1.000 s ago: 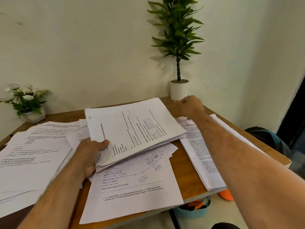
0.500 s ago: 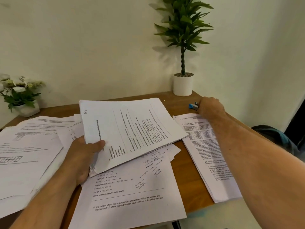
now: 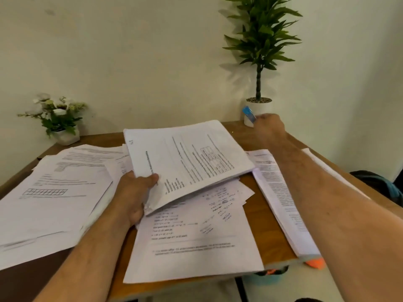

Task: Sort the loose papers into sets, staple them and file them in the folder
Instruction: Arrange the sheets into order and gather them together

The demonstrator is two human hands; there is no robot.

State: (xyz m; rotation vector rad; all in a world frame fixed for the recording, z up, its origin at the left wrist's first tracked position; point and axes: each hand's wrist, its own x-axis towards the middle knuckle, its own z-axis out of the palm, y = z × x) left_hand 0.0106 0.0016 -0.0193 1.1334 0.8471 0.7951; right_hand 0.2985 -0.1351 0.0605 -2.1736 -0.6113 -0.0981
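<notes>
Gripping a thick set of printed papers [image 3: 187, 162] by its near left corner, left hand [image 3: 135, 192] with thumb pressed on the top sheet and fingers curled underneath, lifting that corner clear of the wooden table [image 3: 270, 192]. Reaching to the far right corner of the table, right hand [image 3: 269, 125] closed around a blue stapler [image 3: 249, 114], only the stapler's upper end showing above the knuckles, just in front of the white pot of the tall green plant [image 3: 261, 40]. Lying beneath the lifted set, toward the table's near edge, loose sheets with printed and handwritten lines [image 3: 196, 243]. Spreading over the left side of the table, another wide pile of papers [image 3: 54, 192], one sheet showing a small grid. Running along the right side of the table, partly under the right forearm, a further stack of printed pages [image 3: 281, 199]. Sitting at the far left corner of the table, a small pot of white flowers [image 3: 58, 118]. Showing below the table's near right edge, something orange [image 3: 315, 263], too blurred to identify.
</notes>
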